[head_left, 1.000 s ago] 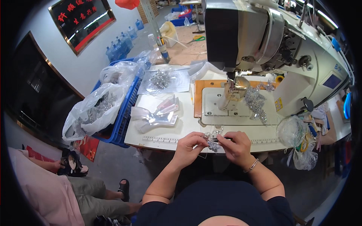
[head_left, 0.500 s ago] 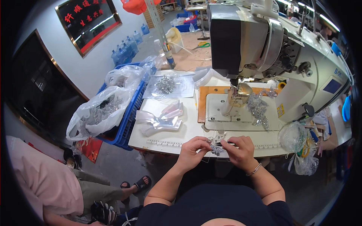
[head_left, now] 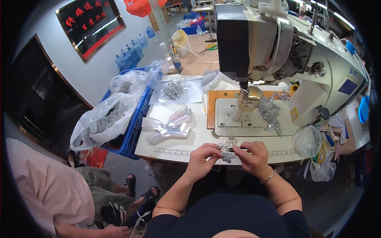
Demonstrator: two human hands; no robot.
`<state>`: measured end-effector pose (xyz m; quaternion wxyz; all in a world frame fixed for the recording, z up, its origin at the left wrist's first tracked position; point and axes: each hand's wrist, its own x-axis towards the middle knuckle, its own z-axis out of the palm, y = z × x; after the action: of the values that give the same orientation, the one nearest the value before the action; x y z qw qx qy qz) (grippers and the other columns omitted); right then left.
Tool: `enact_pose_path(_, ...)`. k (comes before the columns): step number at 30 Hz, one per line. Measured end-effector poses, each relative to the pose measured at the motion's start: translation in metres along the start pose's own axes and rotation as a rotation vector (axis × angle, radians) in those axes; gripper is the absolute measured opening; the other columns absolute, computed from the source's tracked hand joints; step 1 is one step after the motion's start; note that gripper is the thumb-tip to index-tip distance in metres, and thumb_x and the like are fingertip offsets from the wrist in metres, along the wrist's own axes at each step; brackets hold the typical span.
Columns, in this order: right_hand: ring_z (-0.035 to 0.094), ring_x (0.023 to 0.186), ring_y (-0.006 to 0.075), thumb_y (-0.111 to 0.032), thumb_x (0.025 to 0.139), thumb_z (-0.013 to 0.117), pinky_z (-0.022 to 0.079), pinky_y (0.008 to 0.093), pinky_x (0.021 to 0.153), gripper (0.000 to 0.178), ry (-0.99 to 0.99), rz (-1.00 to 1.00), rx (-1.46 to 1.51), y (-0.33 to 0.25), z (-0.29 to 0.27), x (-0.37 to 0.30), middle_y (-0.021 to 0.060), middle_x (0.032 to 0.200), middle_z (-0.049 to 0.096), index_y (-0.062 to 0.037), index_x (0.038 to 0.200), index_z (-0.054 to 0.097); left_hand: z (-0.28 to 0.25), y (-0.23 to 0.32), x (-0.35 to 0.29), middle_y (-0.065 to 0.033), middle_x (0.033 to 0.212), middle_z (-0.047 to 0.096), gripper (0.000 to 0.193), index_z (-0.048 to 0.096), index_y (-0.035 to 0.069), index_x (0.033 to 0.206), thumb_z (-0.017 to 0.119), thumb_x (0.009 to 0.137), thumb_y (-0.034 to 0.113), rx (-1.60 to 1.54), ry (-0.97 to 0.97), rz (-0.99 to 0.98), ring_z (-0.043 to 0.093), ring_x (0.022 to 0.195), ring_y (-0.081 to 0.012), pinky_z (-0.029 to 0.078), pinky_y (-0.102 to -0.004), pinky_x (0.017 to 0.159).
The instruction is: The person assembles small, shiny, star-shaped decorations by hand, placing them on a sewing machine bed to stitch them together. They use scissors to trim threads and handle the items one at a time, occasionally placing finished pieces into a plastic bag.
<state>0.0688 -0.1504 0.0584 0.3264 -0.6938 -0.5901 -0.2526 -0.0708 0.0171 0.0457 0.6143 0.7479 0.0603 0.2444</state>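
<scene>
At the table's front edge, my left hand (head_left: 203, 160) is closed, thumb and fingers pinching a small silvery rhinestone trim piece (head_left: 227, 157). Clear and sparkling bits of it show between my two hands. My right hand (head_left: 254, 160) meets it from the other side, closed round a thin dark tool (head_left: 241, 149) whose kind I cannot make out. Pale thread hangs near the left fingers. Just beyond stands a post-bed sewing machine (head_left: 234, 39), its needle area above the metal plate (head_left: 228, 129). A heap of silvery rhinestone trims (head_left: 270, 115) lies right of the post.
Clear plastic strips (head_left: 168, 126) and a sheet with a silvery pile (head_left: 172, 90) lie to the left. Beside the table, a blue basket (head_left: 137, 133) holds plastic bags (head_left: 104, 119). Another person (head_left: 47, 178) is at lower left. Bagged items hang at the right (head_left: 307, 142).
The other person at lower left has shifted, with a hand and both feet now in different places. My hands keep nearly the same hold on the trim; the view has moved slightly.
</scene>
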Motion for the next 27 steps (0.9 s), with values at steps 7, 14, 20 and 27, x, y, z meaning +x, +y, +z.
enact_pose_path(7, 0.052, 0.071, 0.0176, -0.008, 0.064, 0.069, 0.038, 0.0322, 0.06, 0.045, -0.009, -0.03, -0.021, 0.0024, 0.0003, -0.0023, -0.0017, 0.087, 0.057, -0.0203, 0.107, 0.067, -0.0015, 0.0016, 0.0009, -0.0114, 0.102, 0.058, 0.013, 0.065, -0.003, 0.087, 0.06, 0.08, -0.013, -0.02, 0.027, -0.028, 0.061, 0.094, -0.0149, 0.052, -0.0248, 0.082)
enact_pose_path(14, 0.051, 0.071, 0.0165, -0.007, 0.063, 0.066, 0.037, 0.0318, 0.062, 0.049, -0.023, -0.081, -0.052, -0.0007, -0.0012, 0.0038, -0.0026, 0.088, 0.056, -0.0209, 0.111, 0.065, -0.0026, 0.0043, -0.0008, -0.0118, 0.103, 0.058, 0.014, 0.065, -0.003, 0.088, 0.06, 0.079, -0.014, 0.013, -0.005, -0.006, 0.061, 0.094, -0.0149, 0.052, -0.0243, 0.082)
enact_pose_path(20, 0.05, 0.071, 0.0161, -0.008, 0.063, 0.065, 0.037, 0.0313, 0.062, 0.049, -0.02, -0.093, -0.095, -0.003, -0.0035, 0.0023, -0.003, 0.09, 0.055, -0.0207, 0.111, 0.065, -0.0008, 0.004, -0.0002, -0.0118, 0.103, 0.058, 0.015, 0.065, -0.003, 0.088, 0.06, 0.079, -0.014, 0.01, -0.003, -0.002, 0.061, 0.094, -0.0154, 0.052, -0.0248, 0.083)
enact_pose_path(27, 0.051, 0.07, 0.0162, -0.008, 0.063, 0.065, 0.038, 0.0315, 0.061, 0.049, 0.001, -0.065, -0.07, -0.005, 0.0002, 0.0025, -0.0021, 0.089, 0.056, -0.0199, 0.111, 0.065, -0.0001, 0.0064, -0.0004, -0.0112, 0.103, 0.057, 0.015, 0.065, -0.003, 0.088, 0.059, 0.079, -0.014, 0.013, 0.002, -0.002, 0.061, 0.096, -0.0159, 0.052, -0.0255, 0.084)
